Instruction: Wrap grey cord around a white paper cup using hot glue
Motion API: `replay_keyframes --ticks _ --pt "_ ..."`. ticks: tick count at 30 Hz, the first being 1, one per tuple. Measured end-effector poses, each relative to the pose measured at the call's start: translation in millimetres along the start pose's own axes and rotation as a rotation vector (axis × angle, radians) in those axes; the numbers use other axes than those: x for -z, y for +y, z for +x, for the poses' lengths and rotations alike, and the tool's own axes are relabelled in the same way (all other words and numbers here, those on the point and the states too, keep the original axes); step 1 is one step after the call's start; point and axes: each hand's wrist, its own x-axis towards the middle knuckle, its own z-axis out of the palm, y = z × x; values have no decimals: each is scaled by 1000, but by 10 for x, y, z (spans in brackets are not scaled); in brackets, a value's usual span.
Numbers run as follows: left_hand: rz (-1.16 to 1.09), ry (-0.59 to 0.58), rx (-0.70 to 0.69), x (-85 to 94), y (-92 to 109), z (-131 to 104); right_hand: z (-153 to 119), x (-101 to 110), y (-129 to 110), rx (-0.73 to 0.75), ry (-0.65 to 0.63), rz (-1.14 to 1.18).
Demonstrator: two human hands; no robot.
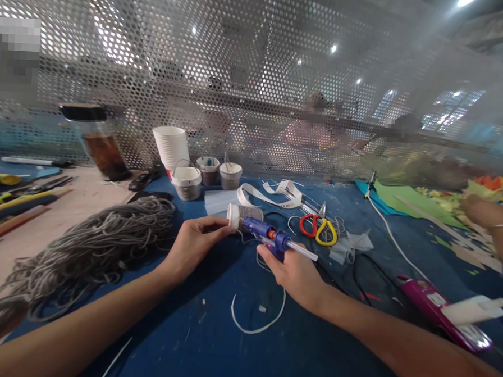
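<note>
My left hand (197, 243) pinches the white rim of a small paper cup (234, 216), which lies on its side with grey cord around its wall. Closed around the handle of a blue glue gun (270, 234) is my right hand (300, 272). A clear glue stick (302, 249) pokes out of the gun's back end. The gun's front reaches over to the cup's side; whether the nozzle touches it I cannot tell. Grey cord runs loosely below the cup. Red and yellow handled scissors (319, 228) lie just beyond the gun.
A heap of grey cord (105, 243) lies left. Behind stand stacked paper cups (170, 145), small cord-wrapped cups (187, 183) and a dark-lidded jar (97, 144). A magenta power strip (443, 311) and cables lie right. Another person's hand (482, 214) is at coloured paper. Perforated metal (250, 59) rises behind.
</note>
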Motion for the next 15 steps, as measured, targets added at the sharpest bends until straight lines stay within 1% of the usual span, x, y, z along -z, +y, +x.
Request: replay_keyframes --ticks 10,15 --pt "-4 10 13 -7 -5 12 -7 -4 2 -10 -3 -5" --pt "-14 -1 -5 0 -28 14 -17 1 -4 -8 -7 -2"
